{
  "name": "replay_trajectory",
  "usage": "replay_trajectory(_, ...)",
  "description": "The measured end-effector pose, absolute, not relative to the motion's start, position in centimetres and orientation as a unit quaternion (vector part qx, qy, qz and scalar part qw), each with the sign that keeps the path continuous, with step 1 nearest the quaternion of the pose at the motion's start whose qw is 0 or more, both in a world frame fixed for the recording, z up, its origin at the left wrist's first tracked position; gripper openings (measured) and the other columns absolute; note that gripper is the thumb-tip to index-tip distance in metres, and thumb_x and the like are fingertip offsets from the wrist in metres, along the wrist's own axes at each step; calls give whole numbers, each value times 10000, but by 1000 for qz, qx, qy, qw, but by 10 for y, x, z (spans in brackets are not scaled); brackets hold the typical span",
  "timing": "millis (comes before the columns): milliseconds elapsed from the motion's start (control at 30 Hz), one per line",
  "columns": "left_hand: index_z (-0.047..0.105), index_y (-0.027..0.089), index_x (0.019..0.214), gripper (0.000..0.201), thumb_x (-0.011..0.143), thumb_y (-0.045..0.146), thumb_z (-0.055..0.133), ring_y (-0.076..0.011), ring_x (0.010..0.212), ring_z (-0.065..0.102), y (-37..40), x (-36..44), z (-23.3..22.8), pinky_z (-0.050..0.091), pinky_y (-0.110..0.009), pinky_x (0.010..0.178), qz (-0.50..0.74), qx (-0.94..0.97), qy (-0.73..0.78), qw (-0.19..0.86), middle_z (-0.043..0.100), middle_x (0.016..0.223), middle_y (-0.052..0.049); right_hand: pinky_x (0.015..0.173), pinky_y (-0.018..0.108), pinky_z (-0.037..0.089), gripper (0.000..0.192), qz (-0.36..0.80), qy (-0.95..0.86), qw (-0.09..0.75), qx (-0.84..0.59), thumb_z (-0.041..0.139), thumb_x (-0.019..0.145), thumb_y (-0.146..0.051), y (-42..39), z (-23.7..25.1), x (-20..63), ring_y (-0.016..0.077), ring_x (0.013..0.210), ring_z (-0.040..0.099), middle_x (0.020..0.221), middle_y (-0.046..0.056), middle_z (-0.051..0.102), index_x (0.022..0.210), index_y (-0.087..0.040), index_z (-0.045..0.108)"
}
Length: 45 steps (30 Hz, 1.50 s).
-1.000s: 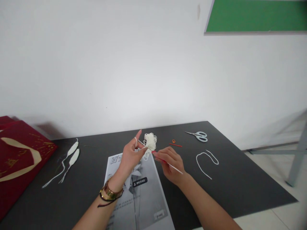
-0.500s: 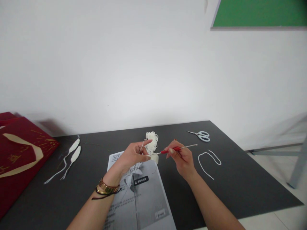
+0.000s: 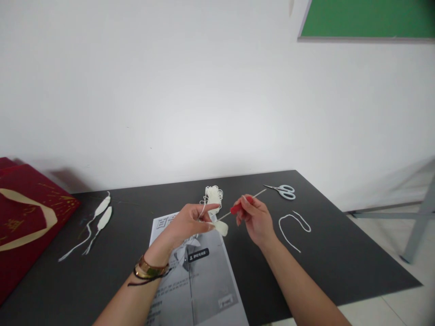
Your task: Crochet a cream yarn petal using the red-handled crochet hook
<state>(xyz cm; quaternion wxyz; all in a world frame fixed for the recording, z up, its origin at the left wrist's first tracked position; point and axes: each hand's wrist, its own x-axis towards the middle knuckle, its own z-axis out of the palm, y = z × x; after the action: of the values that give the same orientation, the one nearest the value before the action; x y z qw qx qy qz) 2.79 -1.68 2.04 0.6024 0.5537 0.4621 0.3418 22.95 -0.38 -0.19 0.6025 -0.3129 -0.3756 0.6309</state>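
Between the thumb and fingers of my left hand (image 3: 192, 220) is a small cream crochet piece (image 3: 221, 227), its free end sticking out to the right. A strand of yarn runs over the raised index finger. My right hand (image 3: 254, 218) is closed around the red grip of a crochet hook (image 3: 237, 208). The hook's thin metal shaft slants down to the upper edge of the piece; its very tip is too small to make out. Just behind my hands lies a loose bundle of cream yarn (image 3: 214, 195).
A printed sheet (image 3: 210, 280) lies under my left hand on the black table (image 3: 326, 262). Scissors (image 3: 285, 192) and a loose piece of yarn (image 3: 288, 242) are at the right. Two crocheted leaf shapes (image 3: 104, 218) with tails lie left, beside a red gift bag (image 3: 30, 222).
The crochet hook has tilted more steeply, its back end rising and moving left. My right hand has turned with it. The crochet piece now points more downward to the right.
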Motion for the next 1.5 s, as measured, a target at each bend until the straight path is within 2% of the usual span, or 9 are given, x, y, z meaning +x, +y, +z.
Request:
replay_trajectory(133, 688, 138, 675, 84, 637, 202, 728, -189, 735, 600, -19, 36, 21, 412, -270, 623, 416, 572, 490, 509, 708, 942, -105, 387, 190, 507, 217, 698, -283, 569, -330, 740, 713, -338, 0, -6, 224, 72, 404, 471, 494, -23, 582, 711, -129, 681)
replay_trajectory(233, 607, 156, 565, 135, 649, 184, 709, -221, 871, 611, -20, 43, 19, 433, -302, 736, 451, 564, 504, 473, 695, 1085, -103, 446, 192, 544, 236, 719, -271, 549, -329, 757, 701, -342, -2, -6, 221, 68, 432, 522, 546, -8, 627, 739, -119, 693)
replay_trajectory(433, 700, 179, 694, 51, 648, 164, 718, -182, 858, 606, -21, 48, 16, 428, -304, 812, 473, 537, 494, 494, 706, 964, -37, 492, 196, 540, 246, 675, -297, 588, -333, 777, 682, -344, -7, -7, 215, 79, 470, 564, 562, -5, 656, 774, -132, 693)
replay_trajectory(533, 727, 201, 963, 308, 657, 175, 726, -149, 769, 580, -20, 47, 13, 429, -274, 748, 476, 525, 495, 502, 675, 839, -9, 518, 207, 543, 235, 657, -315, 598, -334, 760, 704, -343, -8, -9, 214, 88, 497, 592, 616, 14, 691, 797, -139, 689)
replay_trajectory(633, 717, 196, 1039, 381, 658, 195, 733, -118, 684, 538, -20, 48, 8, 406, -238, 664, 493, 509, 513, 486, 613, 750, 14, 551, 222, 551, 201, 613, -357, 613, -346, 723, 748, -334, -10, -11, 211, 101, 533, 623, 683, 34, 724, 828, -153, 689)
replay_trajectory(800, 635, 173, 1190, 553, 652, 217, 752, -66, 550, 437, -20, 56, 2, 349, -206, 567, 541, 442, 536, 474, 524, 642, 60, 626, 291, 566, 106, 427, -518, 640, -376, 639, 821, -256, -19, -14, 209, 155, 641, 672, 768, 42, 738, 878, -204, 711)
replay_trajectory(1000, 657, 158, 1140, 522, 631, 154, 775, -54, 571, 483, -22, 54, 8, 392, -194, 637, 591, 318, 421, 610, 540, 622, 60, 757, 346, 535, 423, 186, -756, 583, -233, 555, 807, -19, -27, -17, 213, 188, 864, 647, 1002, 66, 727, 1125, -277, 663)
replay_trajectory(1267, 643, 113, 1169, 555, 628, 102, 762, -97, 666, 570, -17, 31, 16, 417, -213, 663, 492, 339, 334, 729, 678, 810, -53, 601, 271, 550, 104, 485, -543, 630, -272, 641, 822, -218, -15, -8, 217, 146, 640, 662, 775, 23, 724, 863, -247, 732)
replay_trajectory(1500, 621, 123, 1204, 595, 624, 96, 752, -123, 678, 578, -19, 16, 18, 412, -242, 648, 415, 401, 315, 753, 680, 866, -68, 537, 255, 531, 106, 532, -544, 605, -231, 659, 814, -285, -14, 0, 226, 147, 614, 651, 737, 34, 697, 821, -213, 736)
